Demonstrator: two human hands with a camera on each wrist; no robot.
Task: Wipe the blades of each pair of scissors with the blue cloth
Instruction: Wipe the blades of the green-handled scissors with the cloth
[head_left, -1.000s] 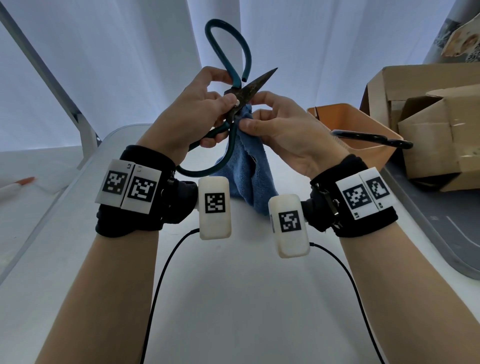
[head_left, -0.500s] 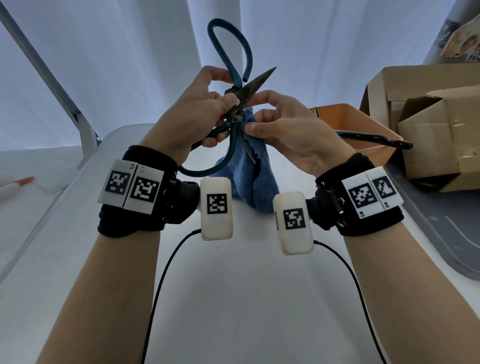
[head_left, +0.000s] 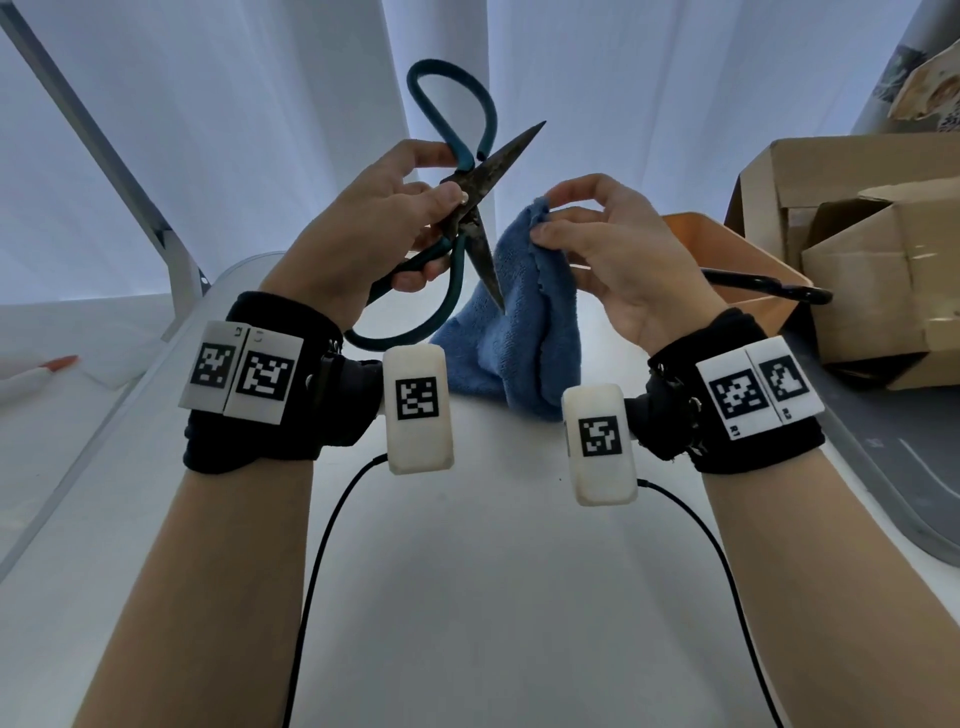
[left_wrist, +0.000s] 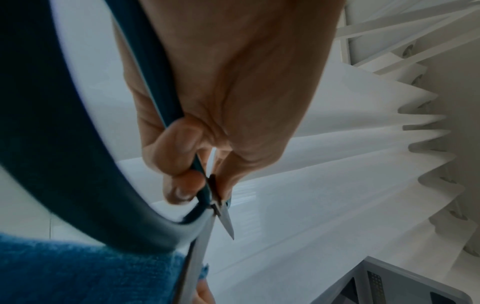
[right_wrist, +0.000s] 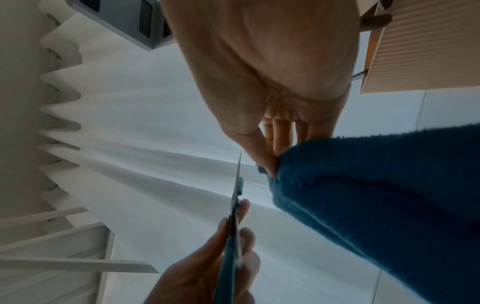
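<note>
Nearest, the blue cloth (head_left: 524, 322) hangs in a loose drape from the right hand (head_left: 618, 254), whose thumb and forefinger are pinched together on its top corner while the other fingers curl loosely behind; the right wrist view shows that same pinch from below, the cloth (right_wrist: 384, 195) trailing away from the fingertips (right_wrist: 270, 164). Just to the left of those fingers, and apart from them with a clear gap, stand the teal-handled scissors (head_left: 467, 208), held open in the left hand (head_left: 374, 223), whose thumb and fingers are clamped about the pivot and the lower handle. The blades are splayed into a cross: one long dark blade points up and away to the right, past the right fingertips, and the other points down and toward the person, its tip lying in front of the hanging cloth, though whether it touches the fabric I cannot tell. So the right hand, the nearer to both blades, need only carry the cloth a short way leftward; my guess is that the upper blade is next, wiped along its length from pivot to tip. Beyond the right hand, an orange bin (head_left: 727, 249) holds another pair of scissors (head_left: 769, 286), its black handle jutting over the rim, probably awaiting its turn.
</note>
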